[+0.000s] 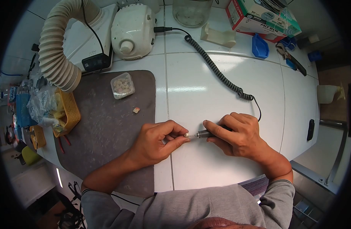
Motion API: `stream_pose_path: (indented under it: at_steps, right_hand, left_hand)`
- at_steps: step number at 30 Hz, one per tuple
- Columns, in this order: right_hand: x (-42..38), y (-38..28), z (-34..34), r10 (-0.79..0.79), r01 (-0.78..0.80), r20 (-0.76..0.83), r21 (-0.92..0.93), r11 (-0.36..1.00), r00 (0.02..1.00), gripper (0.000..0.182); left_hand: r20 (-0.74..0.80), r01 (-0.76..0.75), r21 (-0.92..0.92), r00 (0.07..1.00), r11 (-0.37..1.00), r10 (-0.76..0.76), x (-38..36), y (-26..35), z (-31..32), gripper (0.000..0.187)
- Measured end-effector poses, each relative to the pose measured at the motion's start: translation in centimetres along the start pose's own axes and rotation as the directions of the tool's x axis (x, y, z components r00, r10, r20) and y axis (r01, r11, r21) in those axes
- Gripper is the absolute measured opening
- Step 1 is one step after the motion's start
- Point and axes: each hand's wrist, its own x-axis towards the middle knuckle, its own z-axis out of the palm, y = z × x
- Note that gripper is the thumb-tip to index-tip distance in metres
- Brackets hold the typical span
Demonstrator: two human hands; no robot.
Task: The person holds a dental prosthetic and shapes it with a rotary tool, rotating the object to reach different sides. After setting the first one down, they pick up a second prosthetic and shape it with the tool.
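Between the thumb and fingertips of my left hand (155,140) is a small whitish, tooth-like piece (186,134), mostly covered by the fingers. My right hand (239,134) is wrapped round a dark rotary handpiece (204,133), whose thin metal bit points left and meets the piece or nearly does; exact contact is too small to tell. A coiled black cord (217,70) runs from the handpiece to a white control unit (132,32). On the dark mat (103,145) lie a small pale-and-orange piece (136,110) and a clear tub (122,86) of similar pale bits.
A ribbed suction hose (55,49) hangs over the mat's far left corner. An orange basket (70,114) with plastic bags stands at the left. Toward the back right are a cream holder (217,36), a blue tray (260,46), a mask box (255,19) and pliers (292,59).
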Motion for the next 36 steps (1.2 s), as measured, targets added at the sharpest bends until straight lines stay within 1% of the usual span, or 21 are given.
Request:
stream_pose_path:
  at_steps: [19,22,25,28,36]
  right_hand:
    - [-0.23,0.02,0.44,0.017,-0.018,-0.021,-0.016,1.0,1.0,0.041]
    - [-0.21,0.11,0.25,0.006,-0.006,-0.015,0.015,1.0,1.0,0.041]
    - [-0.15,0.09,0.16,0.011,-0.011,-0.009,-0.001,1.0,1.0,0.042]
    - [-0.15,0.17,0.16,0.007,-0.007,-0.014,0.023,1.0,1.0,0.042]
    - [-0.2,0.16,0.28,0.008,-0.008,-0.025,0.013,1.0,1.0,0.042]
  left_hand:
    - [0.001,-0.003,-0.007,1.0,1.0,0.003,0.05,0.18,0.0,0.018]
    - [0.014,-0.03,0.015,0.999,0.999,0.03,0.03,0.1,-0.08,0.018]
    - [-0.001,-0.009,-0.013,1.0,1.0,0.009,0.03,0.0,0.05,0.018]
    - [-0.006,-0.009,-0.006,1.0,1.0,0.009,0.02,0.12,0.02,0.017]
    - [-0.015,-0.024,0.008,1.0,1.0,0.024,0.08,0.18,0.06,0.016]
